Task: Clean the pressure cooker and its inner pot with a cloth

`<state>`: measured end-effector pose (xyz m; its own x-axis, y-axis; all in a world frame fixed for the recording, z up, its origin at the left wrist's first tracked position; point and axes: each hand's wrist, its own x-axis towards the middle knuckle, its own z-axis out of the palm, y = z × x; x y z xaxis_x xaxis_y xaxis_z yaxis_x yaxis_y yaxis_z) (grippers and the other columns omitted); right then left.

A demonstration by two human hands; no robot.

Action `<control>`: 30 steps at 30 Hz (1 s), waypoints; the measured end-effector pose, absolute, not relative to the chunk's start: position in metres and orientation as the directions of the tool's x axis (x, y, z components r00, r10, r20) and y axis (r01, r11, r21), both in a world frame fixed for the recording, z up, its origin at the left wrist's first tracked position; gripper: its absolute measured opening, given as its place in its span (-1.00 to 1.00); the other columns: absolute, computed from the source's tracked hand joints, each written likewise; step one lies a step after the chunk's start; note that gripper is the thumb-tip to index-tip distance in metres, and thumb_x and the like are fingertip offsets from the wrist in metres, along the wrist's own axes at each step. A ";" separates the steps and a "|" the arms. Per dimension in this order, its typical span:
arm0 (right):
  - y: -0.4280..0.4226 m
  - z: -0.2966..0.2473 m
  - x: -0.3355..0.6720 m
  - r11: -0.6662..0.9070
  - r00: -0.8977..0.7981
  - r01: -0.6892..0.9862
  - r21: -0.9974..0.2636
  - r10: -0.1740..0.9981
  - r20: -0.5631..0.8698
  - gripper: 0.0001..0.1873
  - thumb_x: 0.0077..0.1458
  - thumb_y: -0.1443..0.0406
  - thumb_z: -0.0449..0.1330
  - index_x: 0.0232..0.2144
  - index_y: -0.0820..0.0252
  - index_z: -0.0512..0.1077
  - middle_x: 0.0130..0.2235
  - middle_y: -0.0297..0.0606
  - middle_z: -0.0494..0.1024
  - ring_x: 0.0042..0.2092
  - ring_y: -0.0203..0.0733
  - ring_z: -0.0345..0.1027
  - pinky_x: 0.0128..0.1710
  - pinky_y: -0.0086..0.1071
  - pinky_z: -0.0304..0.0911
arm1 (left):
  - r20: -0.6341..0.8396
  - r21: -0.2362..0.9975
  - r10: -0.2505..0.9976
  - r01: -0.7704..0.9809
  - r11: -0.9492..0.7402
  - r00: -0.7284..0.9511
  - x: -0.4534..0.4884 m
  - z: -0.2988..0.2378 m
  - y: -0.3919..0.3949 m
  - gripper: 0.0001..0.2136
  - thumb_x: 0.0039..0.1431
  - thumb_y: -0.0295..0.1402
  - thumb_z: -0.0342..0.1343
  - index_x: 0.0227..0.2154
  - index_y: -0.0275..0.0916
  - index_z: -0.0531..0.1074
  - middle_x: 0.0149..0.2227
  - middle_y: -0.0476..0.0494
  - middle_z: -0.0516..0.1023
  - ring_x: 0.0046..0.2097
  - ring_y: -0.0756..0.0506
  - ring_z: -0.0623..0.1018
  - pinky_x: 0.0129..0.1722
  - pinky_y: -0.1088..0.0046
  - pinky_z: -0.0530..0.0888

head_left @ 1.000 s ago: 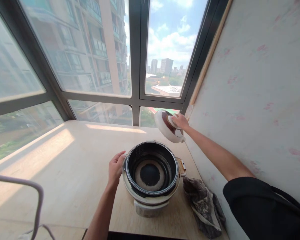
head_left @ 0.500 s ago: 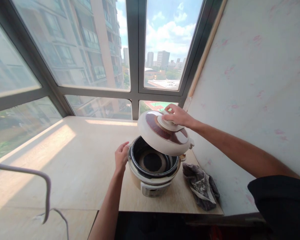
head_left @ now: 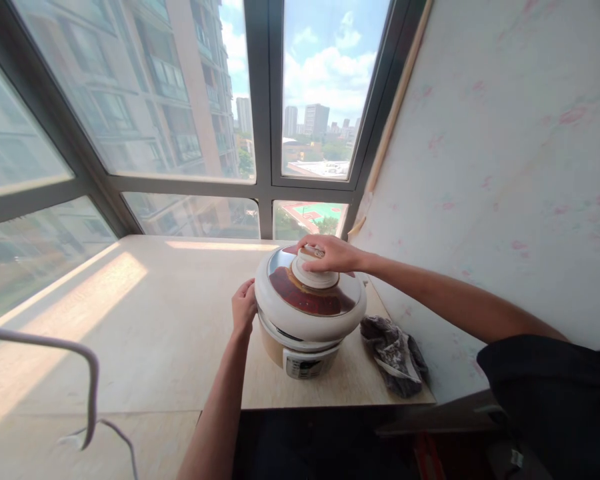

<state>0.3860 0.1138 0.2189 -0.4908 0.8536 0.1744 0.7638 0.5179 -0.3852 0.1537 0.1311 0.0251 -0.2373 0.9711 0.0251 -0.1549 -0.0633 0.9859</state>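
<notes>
A white pressure cooker lid (head_left: 280, 313) with a dark red and silver top covers the mouth of the electric pressure cooker (head_left: 273, 347). The lid sits slightly tilted, with a narrow dark gap along its front left edge. My right hand (head_left: 330, 255) is closed around the lid's round knob from above. At the cooker's left side, my left hand (head_left: 244, 307) is closed at the rim, apparently on a side handle that its fingers hide. The control panel (head_left: 307, 365) faces me. The inside of the pot is hidden.
A crumpled grey cloth (head_left: 395, 357) lies right of the cooker, near the patterned wall (head_left: 480, 220). The wooden tabletop (head_left: 180, 320) reaches back to the windows. A grey bent metal tube (head_left: 93, 373) stands at the lower left.
My right hand has brought the lid down and left onto the cooker, hiding the open pot. My left hand has stayed at the cooker's left side. The view has shifted slightly.
</notes>
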 end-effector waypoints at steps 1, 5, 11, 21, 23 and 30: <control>0.114 0.216 0.384 0.529 -0.501 0.762 -0.373 0.847 0.178 -0.55 -0.02 0.16 0.29 -0.04 0.15 0.49 -0.16 -0.27 0.56 -0.17 -0.12 0.39 -0.16 -0.35 0.18 | 0.032 0.985 0.972 -0.156 -0.070 -0.232 0.154 0.026 0.130 -0.63 -0.04 -0.17 0.18 -0.25 -0.33 0.62 -0.32 -0.15 0.65 -0.32 -0.08 0.52 -0.30 0.44 0.41; 0.113 0.203 0.379 0.567 -0.514 0.769 -0.296 0.823 0.240 -0.58 0.03 0.18 0.27 -0.03 0.15 0.50 -0.10 -0.21 0.58 -0.11 -0.08 0.41 -0.11 -0.32 0.20 | 0.050 0.984 0.975 -0.156 -0.085 -0.216 0.154 0.029 0.129 -0.64 -0.04 -0.16 0.18 -0.27 -0.32 0.62 -0.34 -0.14 0.64 -0.33 -0.09 0.52 -0.30 0.43 0.42; 0.113 0.187 0.381 0.571 -0.514 0.785 -0.240 0.817 0.264 -0.53 0.06 0.19 0.26 0.04 0.14 0.48 -0.04 -0.18 0.58 -0.05 -0.06 0.41 -0.06 -0.29 0.22 | 0.035 0.988 0.973 -0.140 -0.068 -0.226 0.153 0.024 0.132 -0.65 -0.03 -0.14 0.16 -0.29 -0.31 0.62 -0.41 -0.10 0.60 -0.40 -0.06 0.48 -0.39 0.46 0.39; 0.119 0.170 0.383 0.538 -0.504 0.808 -0.238 0.842 0.194 -0.53 0.08 0.17 0.27 0.05 0.13 0.49 -0.07 -0.15 0.56 -0.06 -0.03 0.42 -0.05 -0.28 0.23 | -0.007 0.990 0.961 -0.135 -0.032 -0.278 0.153 0.018 0.137 -0.67 -0.05 -0.20 0.19 -0.26 -0.30 0.62 -0.48 -0.07 0.53 -0.47 -0.03 0.42 -0.49 0.49 0.34; 0.120 0.167 0.380 0.528 -0.501 0.820 -0.222 0.849 0.166 -0.51 0.08 0.16 0.27 0.08 0.11 0.48 -0.10 -0.16 0.54 -0.07 -0.04 0.41 -0.06 -0.28 0.22 | -0.024 0.989 0.962 -0.147 -0.017 -0.272 0.153 0.018 0.136 -0.65 -0.03 -0.20 0.17 -0.23 -0.31 0.61 -0.54 -0.03 0.47 -0.55 0.01 0.34 -0.56 0.51 0.25; 0.118 0.169 0.367 0.431 -0.439 0.887 -0.164 0.899 -0.009 -0.44 0.18 0.11 0.17 0.22 0.03 0.35 -0.02 -0.10 0.49 0.02 0.05 0.40 -0.03 -0.21 0.25 | -0.055 0.982 0.965 -0.191 0.006 -0.256 0.153 0.020 0.133 -0.62 -0.01 -0.18 0.14 -0.19 -0.32 0.59 -0.56 0.02 0.39 -0.60 0.07 0.22 -0.63 0.55 0.14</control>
<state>0.3665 0.1179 0.1694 -0.4388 0.8985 -0.0093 0.8871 0.4315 -0.1641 0.1531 0.1327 0.0204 -0.2556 0.9652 -0.0552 -0.1911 0.0055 0.9815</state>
